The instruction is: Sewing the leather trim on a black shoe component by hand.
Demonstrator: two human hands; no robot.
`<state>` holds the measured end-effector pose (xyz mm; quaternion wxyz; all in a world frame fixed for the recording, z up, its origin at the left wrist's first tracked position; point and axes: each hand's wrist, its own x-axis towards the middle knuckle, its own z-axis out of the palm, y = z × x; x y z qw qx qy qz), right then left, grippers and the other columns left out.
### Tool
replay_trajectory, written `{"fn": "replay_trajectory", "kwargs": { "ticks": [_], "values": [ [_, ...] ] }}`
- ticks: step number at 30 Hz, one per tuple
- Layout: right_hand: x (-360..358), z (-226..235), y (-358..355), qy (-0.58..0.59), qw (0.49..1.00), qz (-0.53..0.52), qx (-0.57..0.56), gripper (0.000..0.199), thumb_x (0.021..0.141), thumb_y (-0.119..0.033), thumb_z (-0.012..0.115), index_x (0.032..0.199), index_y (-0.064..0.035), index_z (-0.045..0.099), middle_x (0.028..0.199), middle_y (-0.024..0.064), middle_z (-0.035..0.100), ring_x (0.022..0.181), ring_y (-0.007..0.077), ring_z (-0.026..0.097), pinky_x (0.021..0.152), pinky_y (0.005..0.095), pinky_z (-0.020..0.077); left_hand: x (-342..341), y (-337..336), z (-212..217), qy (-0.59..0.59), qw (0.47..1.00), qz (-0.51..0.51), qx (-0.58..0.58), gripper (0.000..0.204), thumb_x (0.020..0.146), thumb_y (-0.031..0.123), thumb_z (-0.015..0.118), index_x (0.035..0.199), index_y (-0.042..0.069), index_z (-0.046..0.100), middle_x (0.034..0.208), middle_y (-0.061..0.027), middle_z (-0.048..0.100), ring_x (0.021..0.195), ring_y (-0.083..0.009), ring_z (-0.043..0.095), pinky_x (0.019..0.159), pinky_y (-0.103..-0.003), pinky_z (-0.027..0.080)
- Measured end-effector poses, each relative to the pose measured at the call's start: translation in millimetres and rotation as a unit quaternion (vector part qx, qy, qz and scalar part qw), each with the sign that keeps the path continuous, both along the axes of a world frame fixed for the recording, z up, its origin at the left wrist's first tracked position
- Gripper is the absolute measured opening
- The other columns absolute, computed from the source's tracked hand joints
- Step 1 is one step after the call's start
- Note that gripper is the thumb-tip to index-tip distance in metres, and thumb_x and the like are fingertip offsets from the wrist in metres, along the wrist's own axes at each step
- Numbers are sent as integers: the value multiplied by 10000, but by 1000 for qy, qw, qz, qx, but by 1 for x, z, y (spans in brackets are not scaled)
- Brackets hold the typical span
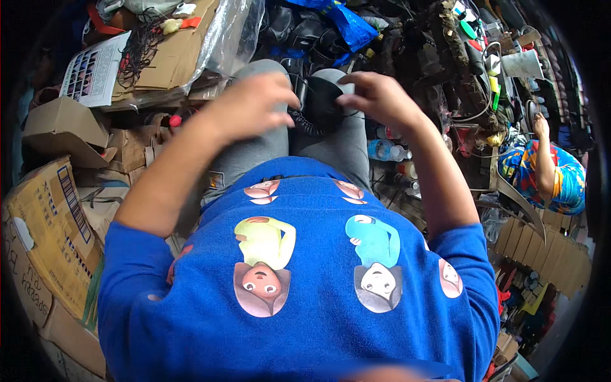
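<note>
We look down over a blue printed sweatshirt [305,299] and grey trousers [254,149] at our own two hands, both raised over the knees.

Between the knees sits a black shoe [321,102], dark and rounded, with what looks like a ridged sole edge at its lower left. It rests in the gap between our thighs, held up against the lap.

Our left hand [251,105] hovers at the shoe's left side, fingers curled inward and bunched, narrow rather than spread. Its fingertips reach the shoe's left rim; whether they pinch anything fine we cannot tell.

Our right hand [379,95] comes in from the right, fingers bent and drawn together, the tips touching the shoe's upper right edge. A thin dark thread [359,116] seems to run from below this hand across the shoe; it is too fine to be sure.

Around us: flattened cardboard boxes [54,223] to the left, a printed paper sheet [95,70] above them, and clear plastic sheeting [229,32] near the top. A blue bag [347,22] lies beyond the knees. Plastic bottles [388,151] stand just right of our right thigh. At far right another person in a bright patterned shirt [554,178] sits, well apart from us.
</note>
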<state>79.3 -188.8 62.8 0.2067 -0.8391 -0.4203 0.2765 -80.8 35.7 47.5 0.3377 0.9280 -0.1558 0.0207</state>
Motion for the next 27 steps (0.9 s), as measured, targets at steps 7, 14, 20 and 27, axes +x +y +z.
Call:
{"fn": "replay_trajectory", "kwargs": {
  "ticks": [7, 14, 20, 27],
  "values": [
    [-2, -18, 26, 89, 985, -10, -146, 441, 777, -395, 719, 929, 9, 631, 721, 109, 644, 672, 183, 640, 625, 315, 503, 14, -41, -50, -47, 977, -71, 197, 328, 670, 198, 741, 939, 97, 584, 971, -84, 563, 864, -252, 616, 741, -386, 458],
    [-17, -33, 4, 257, 956, -112, -86, 374, 761, -382, 743, 822, -30, 633, 668, 42, 620, 595, 133, 599, 533, 254, 469, 10, -50, -60, -97, 955, -19, 278, 137, 741, 151, 600, 873, 142, 563, 872, -37, 541, 786, -195, 612, 676, -349, 435],
    [-37, -19, 7, 233, 954, -172, -77, 286, 782, -267, 745, 840, -31, 595, 638, 2, 570, 569, 97, 544, 528, 228, 423, 6, -51, -62, -122, 953, -15, 278, 95, 773, 153, 540, 854, 147, 590, 867, -33, 542, 757, -185, 599, 678, -344, 431],
    [-28, -28, -9, 136, 978, -131, -84, 318, 770, -321, 738, 780, -18, 641, 655, 23, 598, 617, 107, 542, 585, 279, 443, 6, -52, -58, -63, 951, 2, 301, 195, 687, 235, 692, 832, 137, 606, 940, -50, 542, 801, -196, 594, 718, -364, 427]
  ]
}}
